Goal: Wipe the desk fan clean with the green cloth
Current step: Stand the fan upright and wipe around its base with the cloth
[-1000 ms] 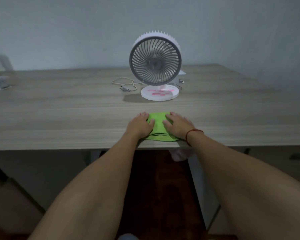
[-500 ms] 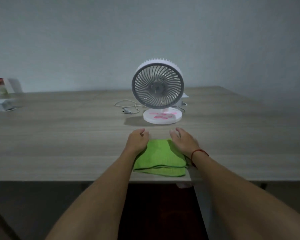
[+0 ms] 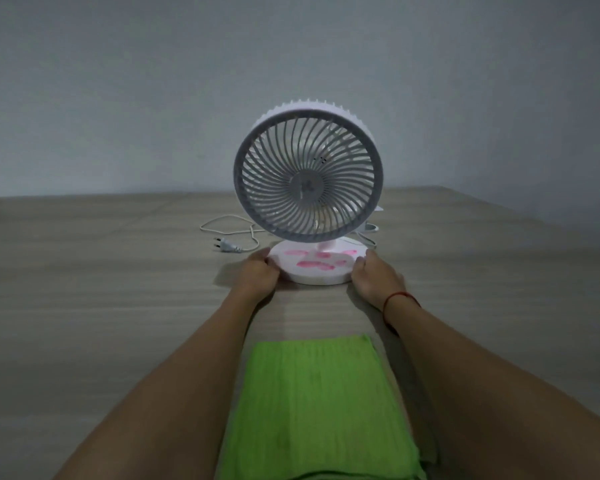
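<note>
A white desk fan (image 3: 308, 174) with a grey round grille stands upright on the wooden table. Pink smears mark its round white base (image 3: 317, 268). My left hand (image 3: 258, 273) grips the base's left edge and my right hand (image 3: 374, 277) grips its right edge, a red string around that wrist. The folded green cloth (image 3: 317, 407) lies flat on the table between my forearms, near me, with no hand on it.
The fan's white cord with its plug (image 3: 227, 244) lies loose on the wooden table (image 3: 101, 271) to the left of the base. A grey wall rises right behind the table's far edge.
Both hands left the green cloth and reached forward to the fan's base. The view has come closer to the fan, and the cloth now lies near me between my arms.
</note>
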`<state>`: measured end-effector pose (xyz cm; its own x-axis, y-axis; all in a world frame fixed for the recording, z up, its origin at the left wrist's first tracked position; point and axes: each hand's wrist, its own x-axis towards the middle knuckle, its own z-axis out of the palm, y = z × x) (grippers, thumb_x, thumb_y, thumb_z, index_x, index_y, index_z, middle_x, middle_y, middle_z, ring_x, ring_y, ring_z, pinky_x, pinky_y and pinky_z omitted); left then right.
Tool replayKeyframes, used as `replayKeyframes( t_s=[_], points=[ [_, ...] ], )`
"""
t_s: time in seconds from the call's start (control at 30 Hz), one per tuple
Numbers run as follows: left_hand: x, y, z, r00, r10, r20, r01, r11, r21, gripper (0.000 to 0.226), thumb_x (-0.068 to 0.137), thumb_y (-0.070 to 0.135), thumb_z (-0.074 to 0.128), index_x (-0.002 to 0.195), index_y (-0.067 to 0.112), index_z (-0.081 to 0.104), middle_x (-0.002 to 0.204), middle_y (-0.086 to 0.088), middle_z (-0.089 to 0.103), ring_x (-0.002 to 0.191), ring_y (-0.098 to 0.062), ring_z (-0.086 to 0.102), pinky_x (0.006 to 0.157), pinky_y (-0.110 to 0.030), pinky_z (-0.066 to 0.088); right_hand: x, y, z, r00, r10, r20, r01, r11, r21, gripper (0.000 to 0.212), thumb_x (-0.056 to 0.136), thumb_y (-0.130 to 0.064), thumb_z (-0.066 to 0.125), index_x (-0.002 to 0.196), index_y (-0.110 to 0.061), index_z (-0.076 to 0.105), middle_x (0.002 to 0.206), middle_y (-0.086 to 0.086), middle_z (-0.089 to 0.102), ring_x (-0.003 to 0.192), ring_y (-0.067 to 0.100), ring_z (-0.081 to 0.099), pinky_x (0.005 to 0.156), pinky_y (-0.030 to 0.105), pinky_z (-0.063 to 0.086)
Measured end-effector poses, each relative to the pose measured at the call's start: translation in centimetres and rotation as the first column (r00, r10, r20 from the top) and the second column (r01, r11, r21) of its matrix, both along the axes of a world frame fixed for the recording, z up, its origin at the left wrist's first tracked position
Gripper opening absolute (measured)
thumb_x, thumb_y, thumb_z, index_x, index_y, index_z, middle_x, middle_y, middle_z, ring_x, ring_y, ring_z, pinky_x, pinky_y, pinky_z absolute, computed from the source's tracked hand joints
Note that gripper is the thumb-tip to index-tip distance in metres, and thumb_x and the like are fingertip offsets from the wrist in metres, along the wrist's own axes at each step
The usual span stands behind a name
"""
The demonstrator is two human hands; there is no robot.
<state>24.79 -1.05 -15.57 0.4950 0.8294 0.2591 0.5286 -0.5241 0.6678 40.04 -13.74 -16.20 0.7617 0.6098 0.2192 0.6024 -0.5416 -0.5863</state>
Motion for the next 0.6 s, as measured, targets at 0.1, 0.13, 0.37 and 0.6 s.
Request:
replayKeyframes(
  t_s=[0.1,0.13,0.37,0.6],
  points=[
    [0.8,1.7,-0.1,0.998,0.000,-0.062,0.000,1.000,0.003,0.047,0.102,0.020,0.030,0.148,0.010,0.033,0.156,-0.013,0.033,0.144,-0.026,0.031,0.113,-0.026,0.023,1.4,1.0,0.1,1.000,-0.019,0.006,0.020,0.998,-0.055,0.038,0.096,-0.025,0.029,0.126,-0.008,0.047,0.139,0.016,0.052,0.128,0.033,0.048,0.106,0.041,0.033],
    [1.0,1.9,-0.1,0.996,-0.007,-0.093,0.007,1.000,-0.003,0.047,0.103,0.022,0.028,0.149,0.010,0.032,0.157,-0.012,0.031,0.144,-0.027,0.030,0.114,-0.029,0.022,1.7,1.2,0.2,1.000,-0.018,0.009,0.019,0.998,-0.066,0.039,0.096,-0.025,0.029,0.127,-0.008,0.047,0.139,0.016,0.052,0.128,0.032,0.048,0.106,0.041,0.034],
    [1.4,2.6,-0.4,0.981,-0.091,-0.174,0.096,0.995,0.023,0.045,0.102,0.024,0.024,0.140,0.011,0.043,0.146,-0.017,0.047,0.134,-0.033,0.044,0.112,-0.041,0.034,2.2,1.5,-0.1,0.999,0.010,0.038,-0.007,0.997,-0.075,0.038,0.097,-0.026,0.027,0.124,-0.008,0.048,0.139,0.016,0.051,0.128,0.033,0.047,0.106,0.041,0.033],
    [0.3,1.8,-0.3,0.977,-0.070,-0.203,0.070,0.998,-0.007,0.048,0.102,0.025,0.026,0.148,0.011,0.033,0.154,-0.015,0.035,0.141,-0.030,0.035,0.115,-0.034,0.027,2.4,0.5,-0.5,0.998,0.060,0.006,-0.060,0.997,-0.041,0.036,0.096,-0.029,0.028,0.112,-0.008,0.052,0.131,0.020,0.056,0.119,0.034,0.052,0.098,0.038,0.038]
  ],
)
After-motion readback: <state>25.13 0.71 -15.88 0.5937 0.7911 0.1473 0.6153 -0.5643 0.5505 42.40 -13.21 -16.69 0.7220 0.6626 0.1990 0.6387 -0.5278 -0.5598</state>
